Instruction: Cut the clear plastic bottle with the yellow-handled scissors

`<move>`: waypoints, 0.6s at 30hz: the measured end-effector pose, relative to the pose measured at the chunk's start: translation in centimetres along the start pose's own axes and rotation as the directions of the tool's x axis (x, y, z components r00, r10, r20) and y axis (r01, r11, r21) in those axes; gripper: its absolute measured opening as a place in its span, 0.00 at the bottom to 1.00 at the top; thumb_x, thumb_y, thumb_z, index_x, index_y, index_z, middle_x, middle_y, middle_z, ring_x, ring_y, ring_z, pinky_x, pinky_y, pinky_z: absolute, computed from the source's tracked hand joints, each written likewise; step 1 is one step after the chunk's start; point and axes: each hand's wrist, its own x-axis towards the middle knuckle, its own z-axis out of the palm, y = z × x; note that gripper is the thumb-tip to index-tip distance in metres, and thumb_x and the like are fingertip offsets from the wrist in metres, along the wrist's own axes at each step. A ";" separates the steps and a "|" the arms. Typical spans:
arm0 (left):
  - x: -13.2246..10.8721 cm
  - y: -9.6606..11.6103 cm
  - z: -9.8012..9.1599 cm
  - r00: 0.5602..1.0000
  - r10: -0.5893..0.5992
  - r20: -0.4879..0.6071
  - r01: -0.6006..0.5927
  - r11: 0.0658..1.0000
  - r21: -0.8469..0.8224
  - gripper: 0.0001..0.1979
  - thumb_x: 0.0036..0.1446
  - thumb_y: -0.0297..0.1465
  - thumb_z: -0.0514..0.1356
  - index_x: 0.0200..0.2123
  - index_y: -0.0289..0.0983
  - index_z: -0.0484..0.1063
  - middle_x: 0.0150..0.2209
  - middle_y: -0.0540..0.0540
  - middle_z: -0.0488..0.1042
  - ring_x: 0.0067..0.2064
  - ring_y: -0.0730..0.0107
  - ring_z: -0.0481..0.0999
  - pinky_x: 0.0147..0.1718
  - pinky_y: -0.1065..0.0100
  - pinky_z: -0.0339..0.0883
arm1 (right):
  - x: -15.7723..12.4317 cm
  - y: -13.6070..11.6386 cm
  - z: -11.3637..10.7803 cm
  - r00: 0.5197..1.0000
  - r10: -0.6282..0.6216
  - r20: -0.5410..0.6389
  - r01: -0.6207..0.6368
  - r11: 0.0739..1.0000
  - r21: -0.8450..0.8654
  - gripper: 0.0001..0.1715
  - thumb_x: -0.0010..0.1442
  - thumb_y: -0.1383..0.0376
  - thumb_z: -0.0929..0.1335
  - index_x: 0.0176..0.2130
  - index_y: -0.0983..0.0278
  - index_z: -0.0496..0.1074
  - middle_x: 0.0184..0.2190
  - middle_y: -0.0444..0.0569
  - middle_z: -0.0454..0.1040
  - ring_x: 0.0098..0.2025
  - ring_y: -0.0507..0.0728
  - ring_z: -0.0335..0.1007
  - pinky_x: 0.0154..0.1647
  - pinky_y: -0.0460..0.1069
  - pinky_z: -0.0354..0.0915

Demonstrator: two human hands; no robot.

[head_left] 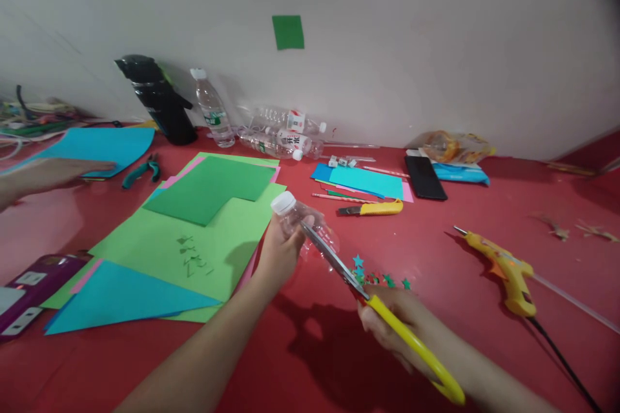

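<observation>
My left hand [279, 250] is closed around a clear plastic bottle [317, 222], whose white cap points up and to the left. In my right hand [394, 316] are scissors with yellow handles [409, 342]. Their metal blades reach up-left and meet the bottle close to my left thumb; whether they cut into the plastic I cannot tell. Small blue, green and red stars [372, 276] lie on the red table just beyond my right hand. The lower end of the bottle is hard to make out because it is transparent.
Coloured sheets [194, 245] cover the left side. A glue gun [504, 271] with its cord lies right. Behind are a utility knife [372, 208], a phone [426, 177], plastic bottles [276, 132] and a black flask [162, 103]. Another person's hand [62, 171] rests at far left, near pliers [140, 172].
</observation>
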 end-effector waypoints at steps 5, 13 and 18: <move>0.1 0.0 -0.1 1.000 -0.004 -0.001 0.004 1.000 0.023 0.12 0.52 0.37 0.66 0.34 0.36 0.71 0.32 0.44 0.78 0.35 0.65 0.78 0.39 0.63 0.71 | 0.2 0.4 -0.1 1.000 0.011 -0.007 -0.011 0.999 -0.049 0.34 0.60 0.35 0.61 0.25 0.59 0.52 0.21 0.36 0.50 0.21 0.48 0.43 0.18 0.45 0.42; 0.2 -0.2 -0.3 0.999 0.037 0.016 -0.038 0.999 0.031 0.11 0.54 0.38 0.65 0.35 0.36 0.70 0.32 0.45 0.79 0.34 0.67 0.79 0.39 0.64 0.72 | 0.1 0.5 0.0 1.000 0.011 -0.026 -0.012 0.999 -0.043 0.34 0.59 0.34 0.59 0.25 0.59 0.53 0.21 0.37 0.50 0.21 0.48 0.44 0.18 0.45 0.43; 0.1 -0.4 -0.1 0.999 0.022 0.029 -0.022 1.000 -0.008 0.12 0.51 0.35 0.67 0.35 0.37 0.69 0.31 0.46 0.78 0.33 0.67 0.78 0.37 0.64 0.72 | 0.2 0.0 0.0 0.999 -0.010 -0.032 0.009 0.999 -0.053 0.35 0.58 0.32 0.59 0.26 0.59 0.53 0.20 0.37 0.52 0.20 0.48 0.47 0.17 0.44 0.45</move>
